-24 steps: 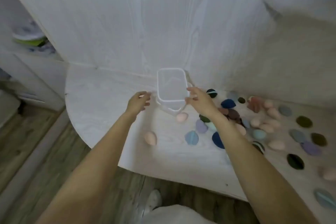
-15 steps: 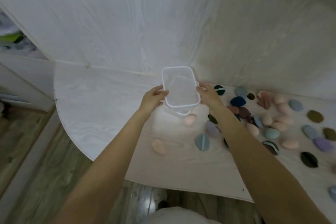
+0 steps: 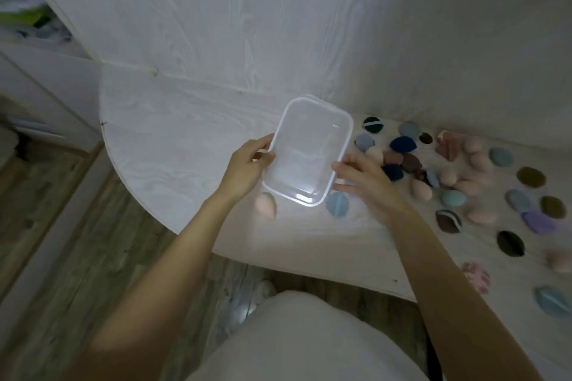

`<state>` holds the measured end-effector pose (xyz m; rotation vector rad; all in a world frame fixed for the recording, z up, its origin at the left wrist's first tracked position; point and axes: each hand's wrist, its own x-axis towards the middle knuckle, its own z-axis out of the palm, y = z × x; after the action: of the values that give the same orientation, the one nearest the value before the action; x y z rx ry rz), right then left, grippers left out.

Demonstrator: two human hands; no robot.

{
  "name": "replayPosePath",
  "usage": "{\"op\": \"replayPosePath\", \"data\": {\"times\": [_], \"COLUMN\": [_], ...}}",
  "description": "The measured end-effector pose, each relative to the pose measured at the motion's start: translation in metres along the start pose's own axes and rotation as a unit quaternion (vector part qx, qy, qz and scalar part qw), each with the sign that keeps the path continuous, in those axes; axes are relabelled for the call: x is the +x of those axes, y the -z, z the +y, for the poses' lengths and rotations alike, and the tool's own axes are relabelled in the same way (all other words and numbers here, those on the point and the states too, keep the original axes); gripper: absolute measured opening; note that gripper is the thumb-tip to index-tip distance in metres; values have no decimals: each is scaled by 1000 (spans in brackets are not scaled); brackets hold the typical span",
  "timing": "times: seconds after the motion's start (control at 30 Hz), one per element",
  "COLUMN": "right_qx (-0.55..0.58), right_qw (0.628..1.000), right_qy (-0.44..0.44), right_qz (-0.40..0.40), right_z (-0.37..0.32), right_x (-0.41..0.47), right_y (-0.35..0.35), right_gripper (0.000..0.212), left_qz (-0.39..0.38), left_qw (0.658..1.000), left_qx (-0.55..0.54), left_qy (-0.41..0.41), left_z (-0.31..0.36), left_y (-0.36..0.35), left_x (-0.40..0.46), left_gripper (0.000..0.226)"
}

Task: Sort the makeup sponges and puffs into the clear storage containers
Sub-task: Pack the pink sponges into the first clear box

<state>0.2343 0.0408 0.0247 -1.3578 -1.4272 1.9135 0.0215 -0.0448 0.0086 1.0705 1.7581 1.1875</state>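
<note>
Clear rectangular plastic container (image 3: 308, 150) gripped at its left rim by left hand (image 3: 247, 167), right hand (image 3: 360, 178) with loosely spread fingers at its right edge, above white wood-grain worktop (image 3: 173, 139).

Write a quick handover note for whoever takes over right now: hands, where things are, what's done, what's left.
Left hand grips the left rim of the clear rectangular plastic container, held above the white wood-grain table. Right hand is at its right edge, fingers loose.
Done: nothing sorted; the container looks empty.
Left: all sponges and puffs, from the pink teardrop sponge and blue round puff to the spread on the right.
</note>
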Motion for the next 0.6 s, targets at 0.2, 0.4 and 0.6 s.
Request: {"op": "replayPosePath", "data": {"times": [0.2,0.4,0.6], "right_qx": [16,37,13], "right_qw": [998,991,985], "right_qy": [-59,-127,-170], "right_qz": [5,24,-17], "right_z": [62,124,149], "right_x": [-55,-75,-83], "right_y": [24,34,34], "right_gripper": [44,37,31], "left_qz": [-30,-5,21], "left_qw": [997,983,961], "left_qx": [37,167,266], "left_qy": [54,76,75], "left_z": [-21,-43,-52], "left_y": [-44,-79,-107], "left_x": [-71,-127,-159], "left_gripper": [34,34,72]}}
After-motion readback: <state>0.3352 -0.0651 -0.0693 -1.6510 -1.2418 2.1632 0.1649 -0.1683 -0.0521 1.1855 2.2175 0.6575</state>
